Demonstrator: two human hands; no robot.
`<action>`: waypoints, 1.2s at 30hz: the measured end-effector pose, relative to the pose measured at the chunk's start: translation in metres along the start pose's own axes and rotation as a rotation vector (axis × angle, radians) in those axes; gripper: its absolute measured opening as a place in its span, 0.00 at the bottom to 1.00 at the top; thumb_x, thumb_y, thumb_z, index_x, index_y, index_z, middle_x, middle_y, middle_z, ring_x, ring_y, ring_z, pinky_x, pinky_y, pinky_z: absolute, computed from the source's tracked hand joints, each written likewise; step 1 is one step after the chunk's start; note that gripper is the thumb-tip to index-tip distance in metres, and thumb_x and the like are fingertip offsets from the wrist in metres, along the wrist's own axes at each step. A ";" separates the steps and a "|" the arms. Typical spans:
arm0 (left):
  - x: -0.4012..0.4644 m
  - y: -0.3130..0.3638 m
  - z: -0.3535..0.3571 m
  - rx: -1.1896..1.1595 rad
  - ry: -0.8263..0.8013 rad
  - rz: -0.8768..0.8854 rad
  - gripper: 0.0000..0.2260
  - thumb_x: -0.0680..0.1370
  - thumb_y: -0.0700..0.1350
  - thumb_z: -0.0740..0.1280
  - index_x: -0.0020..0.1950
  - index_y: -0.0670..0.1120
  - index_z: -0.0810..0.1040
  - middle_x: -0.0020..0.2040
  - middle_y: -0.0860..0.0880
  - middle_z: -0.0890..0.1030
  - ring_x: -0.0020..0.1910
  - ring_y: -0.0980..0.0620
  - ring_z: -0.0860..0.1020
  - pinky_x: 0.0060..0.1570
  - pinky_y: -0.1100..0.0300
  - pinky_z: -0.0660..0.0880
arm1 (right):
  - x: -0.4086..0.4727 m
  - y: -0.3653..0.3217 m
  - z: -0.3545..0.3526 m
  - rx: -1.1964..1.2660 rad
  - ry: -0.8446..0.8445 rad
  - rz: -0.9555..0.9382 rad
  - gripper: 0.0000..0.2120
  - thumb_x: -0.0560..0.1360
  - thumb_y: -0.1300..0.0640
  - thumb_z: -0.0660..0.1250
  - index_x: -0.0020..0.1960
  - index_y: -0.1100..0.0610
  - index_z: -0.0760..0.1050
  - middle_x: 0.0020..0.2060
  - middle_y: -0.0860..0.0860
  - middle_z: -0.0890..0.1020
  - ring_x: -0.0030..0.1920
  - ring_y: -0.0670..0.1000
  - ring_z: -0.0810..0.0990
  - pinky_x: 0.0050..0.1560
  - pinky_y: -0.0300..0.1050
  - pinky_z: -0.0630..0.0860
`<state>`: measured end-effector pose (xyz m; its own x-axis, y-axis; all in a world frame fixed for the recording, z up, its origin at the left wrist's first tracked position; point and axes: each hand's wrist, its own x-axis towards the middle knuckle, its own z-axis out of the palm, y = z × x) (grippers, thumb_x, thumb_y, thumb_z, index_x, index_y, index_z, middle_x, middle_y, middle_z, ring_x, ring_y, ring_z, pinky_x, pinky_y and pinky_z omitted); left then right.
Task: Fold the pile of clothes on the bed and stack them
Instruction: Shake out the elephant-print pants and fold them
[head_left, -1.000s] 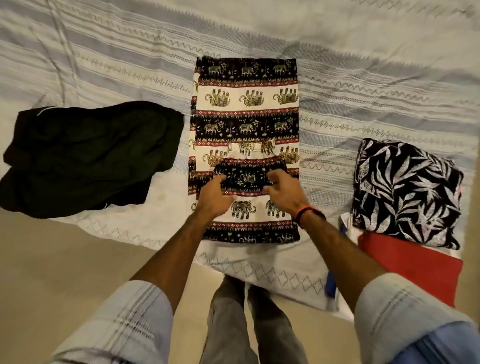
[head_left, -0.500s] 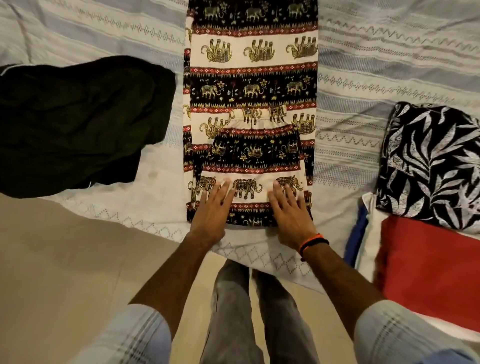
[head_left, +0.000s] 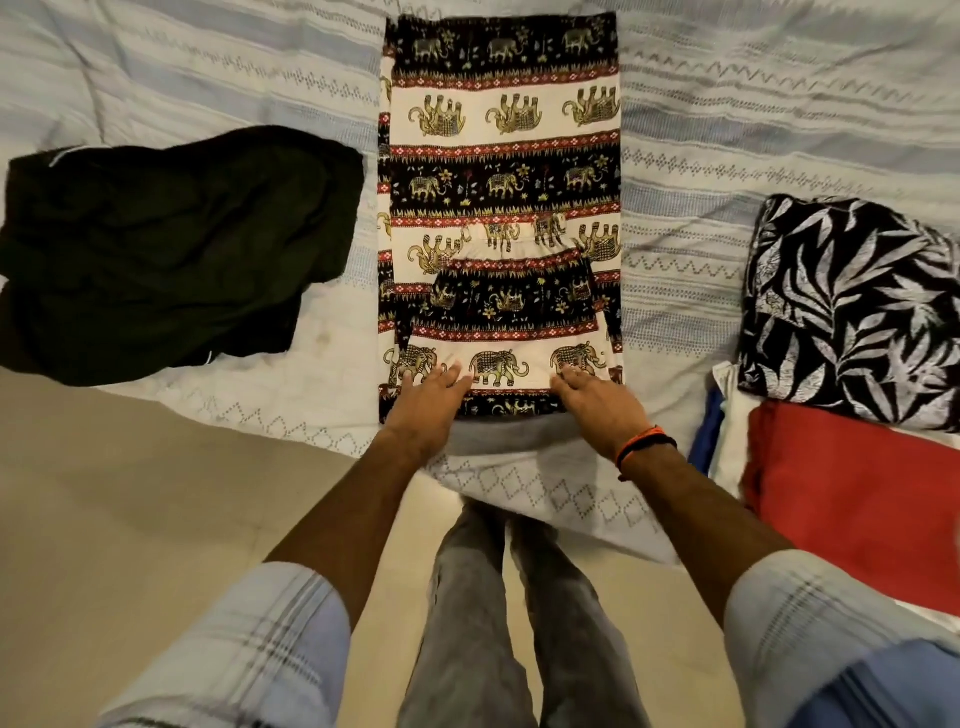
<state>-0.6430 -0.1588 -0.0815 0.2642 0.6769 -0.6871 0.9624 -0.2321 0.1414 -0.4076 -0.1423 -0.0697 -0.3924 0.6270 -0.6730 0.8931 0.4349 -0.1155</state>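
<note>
two hands (head_left: 431, 402) (head_left: 597, 408) on elephant-print garment (head_left: 501, 171)

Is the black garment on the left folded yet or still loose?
Still loose. The black garment lies rumpled with uneven edges on the bedspread, apart from both hands.

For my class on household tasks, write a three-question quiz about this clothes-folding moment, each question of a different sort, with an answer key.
1. True or false: both the left hand and the right hand lie with straight fingers on the near end of the elephant-print garment.
2. Multiple choice: which item lies crumpled and unfolded on the bed cover? A. black garment B. leaf-print garment C. red garment
3. Fill in: the leaf-print garment rests partly on top of the ____ garment.

Key: 1 true; 2 A; 3 red.
</note>
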 end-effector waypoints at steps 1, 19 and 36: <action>-0.007 0.002 -0.006 -0.037 0.008 -0.007 0.37 0.75 0.27 0.60 0.80 0.49 0.53 0.81 0.46 0.53 0.79 0.46 0.55 0.76 0.39 0.54 | -0.005 0.000 -0.004 -0.003 0.013 -0.001 0.29 0.78 0.68 0.63 0.76 0.58 0.59 0.74 0.57 0.67 0.68 0.57 0.73 0.66 0.53 0.74; -0.117 0.059 -0.063 -0.111 0.130 -0.137 0.21 0.76 0.35 0.67 0.68 0.47 0.73 0.59 0.45 0.79 0.56 0.46 0.78 0.58 0.52 0.77 | -0.139 0.006 -0.071 0.099 0.139 0.054 0.19 0.78 0.66 0.60 0.66 0.54 0.76 0.56 0.58 0.80 0.57 0.59 0.78 0.57 0.53 0.76; -0.036 -0.010 -0.169 -0.241 0.410 -0.249 0.20 0.74 0.37 0.69 0.66 0.44 0.74 0.60 0.41 0.80 0.58 0.41 0.78 0.60 0.48 0.77 | -0.057 0.042 -0.183 0.388 0.477 0.173 0.15 0.76 0.63 0.68 0.62 0.55 0.79 0.55 0.57 0.83 0.55 0.60 0.80 0.55 0.53 0.76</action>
<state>-0.6515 -0.0628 0.0616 -0.0174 0.9196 -0.3926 0.9736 0.1049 0.2026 -0.3881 -0.0411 0.0978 -0.2099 0.9251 -0.3166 0.9320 0.0914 -0.3508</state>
